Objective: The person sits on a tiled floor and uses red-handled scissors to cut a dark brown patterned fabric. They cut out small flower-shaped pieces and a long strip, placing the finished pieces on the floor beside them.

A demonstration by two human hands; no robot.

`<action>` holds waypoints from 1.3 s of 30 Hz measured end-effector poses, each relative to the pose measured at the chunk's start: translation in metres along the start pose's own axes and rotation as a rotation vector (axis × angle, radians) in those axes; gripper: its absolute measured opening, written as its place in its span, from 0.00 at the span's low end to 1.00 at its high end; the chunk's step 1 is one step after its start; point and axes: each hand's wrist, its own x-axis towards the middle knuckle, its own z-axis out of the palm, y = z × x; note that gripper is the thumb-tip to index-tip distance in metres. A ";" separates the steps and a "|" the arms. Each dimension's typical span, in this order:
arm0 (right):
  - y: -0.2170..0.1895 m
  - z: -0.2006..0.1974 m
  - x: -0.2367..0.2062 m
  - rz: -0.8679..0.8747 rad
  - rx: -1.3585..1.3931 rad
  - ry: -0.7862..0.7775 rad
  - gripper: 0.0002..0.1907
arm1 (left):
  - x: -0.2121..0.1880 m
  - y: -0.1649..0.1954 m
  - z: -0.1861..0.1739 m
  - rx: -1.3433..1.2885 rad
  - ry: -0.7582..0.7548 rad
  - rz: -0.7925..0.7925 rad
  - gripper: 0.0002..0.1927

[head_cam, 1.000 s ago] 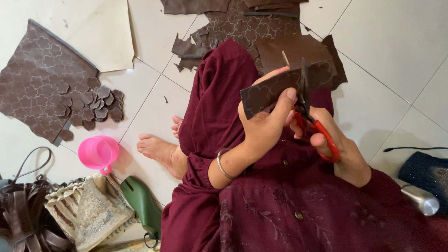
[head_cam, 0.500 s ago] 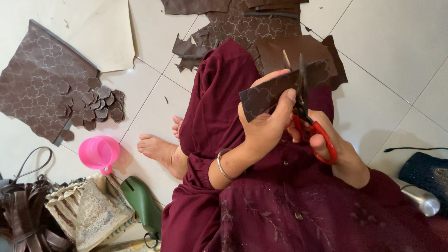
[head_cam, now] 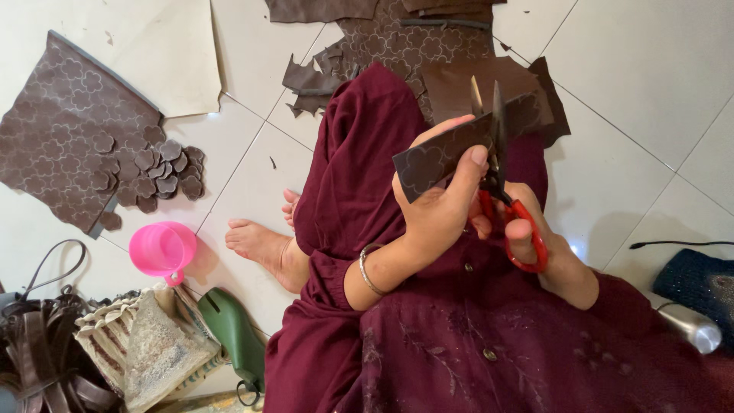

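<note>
My left hand (head_cam: 440, 210) pinches a dark brown strip of patterned leather (head_cam: 436, 157) above my lap, thumb on top. My right hand (head_cam: 527, 237) grips red-handled scissors (head_cam: 501, 183), fingers through the loops. The blades stand open and upright at the strip's right end. I sit on a tiled floor in a maroon dress (head_cam: 459, 344), one knee raised, a bare foot (head_cam: 264, 245) showing at the left.
A large brown patterned leather sheet (head_cam: 69, 138) with several cut flower shapes (head_cam: 160, 172) lies at the left. More leather scraps (head_cam: 397, 46) lie ahead. A pink cup (head_cam: 160, 248), a green tool (head_cam: 233, 333), woven bags (head_cam: 145, 344) and straps (head_cam: 38, 352) sit lower left; a dark blue pouch (head_cam: 699, 279) at right.
The scissor blades have shifted slightly along the strip's right end; both hands stay at about the same spot above my lap.
</note>
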 end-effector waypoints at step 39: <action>-0.009 -0.006 -0.005 0.116 0.018 0.063 0.51 | 0.005 -0.010 -0.007 -0.136 -0.034 -0.054 0.14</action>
